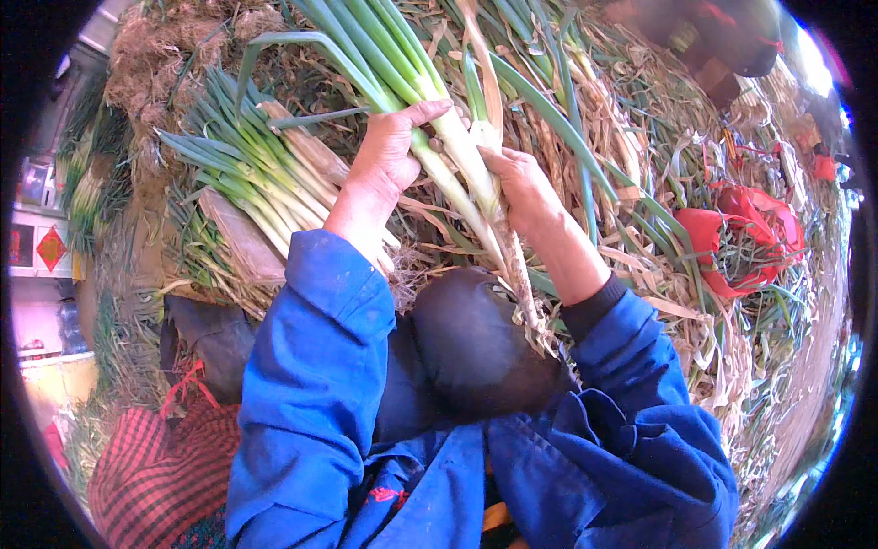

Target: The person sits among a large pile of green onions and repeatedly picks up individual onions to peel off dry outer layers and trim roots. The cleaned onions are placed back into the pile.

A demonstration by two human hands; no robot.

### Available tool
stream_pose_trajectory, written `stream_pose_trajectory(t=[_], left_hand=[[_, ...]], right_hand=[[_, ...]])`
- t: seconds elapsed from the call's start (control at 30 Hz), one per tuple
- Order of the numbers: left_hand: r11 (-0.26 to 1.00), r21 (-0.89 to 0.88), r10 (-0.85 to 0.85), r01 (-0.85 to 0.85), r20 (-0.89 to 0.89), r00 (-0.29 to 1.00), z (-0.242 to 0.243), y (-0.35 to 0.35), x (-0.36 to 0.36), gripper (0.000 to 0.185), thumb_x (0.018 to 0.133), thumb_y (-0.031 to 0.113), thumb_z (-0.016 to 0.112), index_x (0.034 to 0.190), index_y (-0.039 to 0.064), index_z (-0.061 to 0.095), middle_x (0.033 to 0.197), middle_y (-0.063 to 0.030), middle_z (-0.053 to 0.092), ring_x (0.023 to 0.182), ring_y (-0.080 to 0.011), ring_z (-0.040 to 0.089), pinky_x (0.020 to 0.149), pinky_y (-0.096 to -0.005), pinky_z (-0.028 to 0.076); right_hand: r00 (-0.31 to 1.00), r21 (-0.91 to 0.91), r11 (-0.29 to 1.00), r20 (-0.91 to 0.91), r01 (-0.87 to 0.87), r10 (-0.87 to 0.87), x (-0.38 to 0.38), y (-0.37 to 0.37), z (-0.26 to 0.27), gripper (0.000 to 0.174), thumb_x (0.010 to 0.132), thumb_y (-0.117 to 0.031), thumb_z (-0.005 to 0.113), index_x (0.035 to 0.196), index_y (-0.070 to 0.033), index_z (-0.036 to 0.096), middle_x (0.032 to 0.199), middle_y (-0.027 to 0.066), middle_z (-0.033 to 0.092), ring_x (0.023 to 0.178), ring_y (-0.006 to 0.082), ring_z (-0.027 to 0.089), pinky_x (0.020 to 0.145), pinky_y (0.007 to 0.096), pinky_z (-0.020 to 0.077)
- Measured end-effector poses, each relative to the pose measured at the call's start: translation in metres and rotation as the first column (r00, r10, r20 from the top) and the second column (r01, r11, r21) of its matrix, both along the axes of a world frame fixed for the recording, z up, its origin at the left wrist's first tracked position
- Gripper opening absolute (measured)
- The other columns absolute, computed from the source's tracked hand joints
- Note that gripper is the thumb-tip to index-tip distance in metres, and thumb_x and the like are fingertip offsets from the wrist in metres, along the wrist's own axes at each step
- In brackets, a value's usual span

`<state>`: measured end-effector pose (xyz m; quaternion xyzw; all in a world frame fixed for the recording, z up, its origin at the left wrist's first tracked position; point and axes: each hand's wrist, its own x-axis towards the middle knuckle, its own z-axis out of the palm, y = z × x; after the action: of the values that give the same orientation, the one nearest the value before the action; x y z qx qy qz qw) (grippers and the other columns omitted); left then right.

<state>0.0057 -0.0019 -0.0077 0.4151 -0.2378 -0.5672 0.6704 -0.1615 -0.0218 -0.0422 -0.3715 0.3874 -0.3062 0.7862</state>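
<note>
My left hand (392,145) is wrapped around several green onion stalks (449,147), with the thumb across their pale shanks. The green leaves point away from me, and the thin lower ends slant down toward my knee. My right hand (518,180) pinches the right side of the same bunch, at a stalk with a withered tan leaf (485,65). Part of its grip is hidden behind the stalks. Left of my hands, a row of green onions with bare white shanks (278,195) lies across wooden boards (241,237).
Dry leaves and husks (658,254) litter the ground. A red plastic bag (699,237) holding green scraps sits at right. Roots and earthy clumps (161,68) are heaped at upper left. Checked red cloth (164,473) shows at lower left. My dark-covered knee (473,336) is below the stalks.
</note>
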Motion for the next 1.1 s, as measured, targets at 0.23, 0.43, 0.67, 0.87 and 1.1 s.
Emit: stream_pose_trajectory(t=[0.23,0.43,0.67,0.87,1.1], left_hand=[[0.971,0.014,0.235,-0.238,0.128,0.964,-0.011,-0.009,0.020,0.023,0.074,0.001,0.063,0.095,-0.004,0.057,0.081,-0.0140,0.063,0.074,-0.0275,0.065,0.065,-0.0339,0.053],[0.875,0.086,0.476,-0.476,0.026,0.879,-0.025,0.003,0.090,0.026,0.068,-0.002,0.070,0.091,0.000,0.057,0.080,-0.0091,0.063,0.070,-0.0229,0.063,0.050,-0.0302,0.049],[0.762,0.158,0.631,-0.628,0.035,0.775,-0.036,0.029,0.135,0.036,0.073,-0.003,0.064,0.106,0.000,0.049,0.084,-0.0131,0.060,0.072,-0.0311,0.065,0.056,-0.0351,0.051],[0.787,0.175,0.606,-0.592,-0.033,0.795,-0.024,0.030,0.131,0.031,0.075,-0.001,0.064,0.102,0.002,0.049,0.084,-0.0139,0.061,0.073,-0.0320,0.065,0.054,-0.0325,0.047],[0.802,0.148,0.582,-0.579,0.027,0.813,-0.013,0.040,0.139,0.025,0.075,0.003,0.066,0.097,0.005,0.054,0.086,-0.0115,0.062,0.072,-0.0296,0.065,0.054,-0.0313,0.046]], right_hand=[[0.268,-0.301,0.080,-0.922,-0.950,-0.278,-0.055,-0.014,-0.065,0.023,0.076,-0.014,0.049,0.069,0.002,0.064,0.071,0.0216,0.063,0.071,0.0321,0.065,0.062,0.0411,0.0518],[-0.031,-0.029,0.454,-0.992,-0.890,-0.125,-0.198,0.031,-0.120,0.027,0.084,-0.029,0.048,0.090,-0.008,0.064,0.073,0.0139,0.064,0.068,0.0319,0.064,0.060,0.0456,0.0513],[-0.381,0.147,0.681,-0.901,-0.717,-0.207,-0.370,0.049,-0.134,0.023,0.080,-0.020,0.052,0.081,-0.004,0.067,0.080,0.0170,0.066,0.078,0.0327,0.066,0.061,0.0448,0.0520],[-0.382,0.104,0.765,-0.903,-0.635,-0.195,-0.345,0.018,-0.096,0.021,0.078,-0.019,0.055,0.090,-0.004,0.065,0.093,0.0194,0.064,0.089,0.0348,0.062,0.074,0.0456,0.0496],[0.653,-0.630,0.472,-0.744,-0.616,-0.140,-0.189,0.037,-0.034,0.059,0.076,-0.036,0.067,0.120,-0.002,0.048,0.115,0.0206,0.052,0.108,0.0362,0.049,0.091,0.0439,0.0409]])
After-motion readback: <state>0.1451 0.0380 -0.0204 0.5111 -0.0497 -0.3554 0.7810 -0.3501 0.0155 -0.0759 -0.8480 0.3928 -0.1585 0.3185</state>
